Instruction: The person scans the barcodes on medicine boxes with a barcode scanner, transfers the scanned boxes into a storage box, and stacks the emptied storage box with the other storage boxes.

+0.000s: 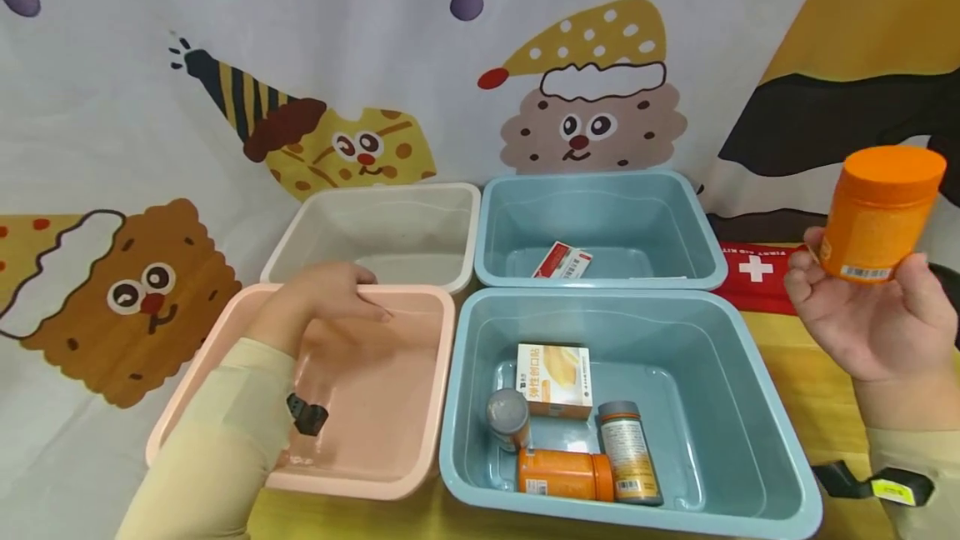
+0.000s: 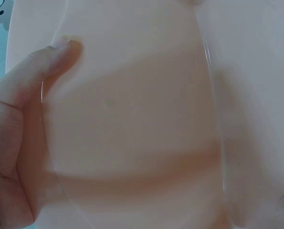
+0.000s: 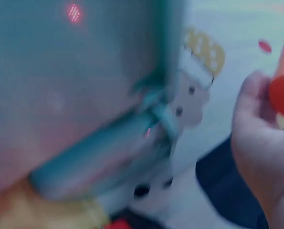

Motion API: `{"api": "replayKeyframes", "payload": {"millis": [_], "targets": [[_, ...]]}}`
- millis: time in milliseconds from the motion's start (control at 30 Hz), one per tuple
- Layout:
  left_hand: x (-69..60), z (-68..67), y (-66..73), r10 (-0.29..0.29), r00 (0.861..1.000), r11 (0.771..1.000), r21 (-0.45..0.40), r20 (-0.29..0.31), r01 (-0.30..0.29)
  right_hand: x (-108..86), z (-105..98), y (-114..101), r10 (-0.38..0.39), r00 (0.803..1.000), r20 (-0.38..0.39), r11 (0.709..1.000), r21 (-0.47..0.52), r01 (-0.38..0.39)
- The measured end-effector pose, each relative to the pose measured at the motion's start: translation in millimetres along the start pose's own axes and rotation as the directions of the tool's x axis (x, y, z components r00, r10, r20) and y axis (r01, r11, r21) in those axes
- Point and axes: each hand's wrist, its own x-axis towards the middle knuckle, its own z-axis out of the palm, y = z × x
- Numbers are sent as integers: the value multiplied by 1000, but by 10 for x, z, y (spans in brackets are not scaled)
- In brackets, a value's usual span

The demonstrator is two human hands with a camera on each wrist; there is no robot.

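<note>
One orange jar (image 1: 877,219) is gripped by the right hand (image 1: 870,332); the left hand (image 1: 333,294) hangs relaxed over a pink bin (image 1: 441,373).

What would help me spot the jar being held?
Find the nearer blue bin, then look to its right. There the right hand holds a wide orange jar. It alone is held; the other orange jar lies inside that bin.
</note>
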Motion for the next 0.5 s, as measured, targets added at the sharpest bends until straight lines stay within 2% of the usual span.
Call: {"api": "replayKeyframes", "payload": {"millis": [67, 133, 233, 333, 433, 500], "targets": [[0, -9, -3, -1, 1000, 1000, -11, 3, 1, 131, 97, -18, 51, 999, -8, 999, 1, -51], [0, -22, -3, -1, 1000, 1000, -23, 2, 1, 253, 209, -13, 74, 993, -96, 997, -31, -77], [-1, -33, 5, -10, 1000, 1000, -29, -4, 10, 446, 377, 8, 58, 971, -231, 987, -133, -90], [-3, -25, 13, -16, 1000, 999, -28, -5, 16, 642, 541, 55, 28, 946, -322, 951, -283, -124], [-5, -3, 15, -15, 1000, 1000, -25, -2, 15, 813, 641, 115, 65, 951, -303, 921, -348, -174], [-5, 12, 9, -11, 1000, 1000, -28, -2, 11, 916, 674, 168, 105, 964, -243, 895, -401, -198]]}}
